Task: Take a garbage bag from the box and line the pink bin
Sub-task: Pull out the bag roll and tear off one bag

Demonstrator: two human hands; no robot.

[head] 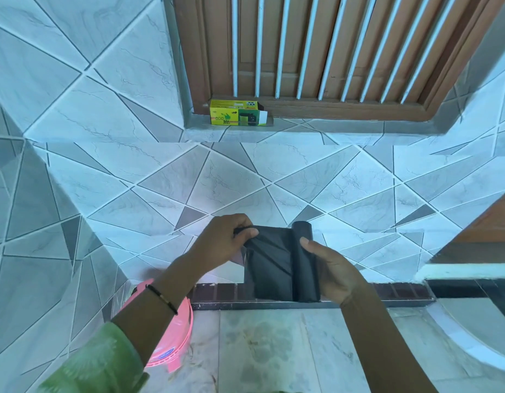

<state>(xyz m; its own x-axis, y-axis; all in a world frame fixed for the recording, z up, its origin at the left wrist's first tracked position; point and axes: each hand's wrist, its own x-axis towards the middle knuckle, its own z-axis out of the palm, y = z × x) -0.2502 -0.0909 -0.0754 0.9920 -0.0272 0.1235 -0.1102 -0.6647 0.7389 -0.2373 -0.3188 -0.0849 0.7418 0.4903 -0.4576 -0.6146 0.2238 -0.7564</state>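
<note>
Black bag roll (305, 262) out of box (240, 113) — box left open on window sill. Right hand (330, 272) grip closed on roll; left hand (227, 239) pinching unrolled bag edge. Remaining: tear off, open, line pink bin (174, 344) at lower left.

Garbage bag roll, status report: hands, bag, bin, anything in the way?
Left hand pinching free bag end; right hand holding black roll. Bag partly unrolled, not torn off. Pink bin below left forearm, unlined. Box open on sill.
</note>
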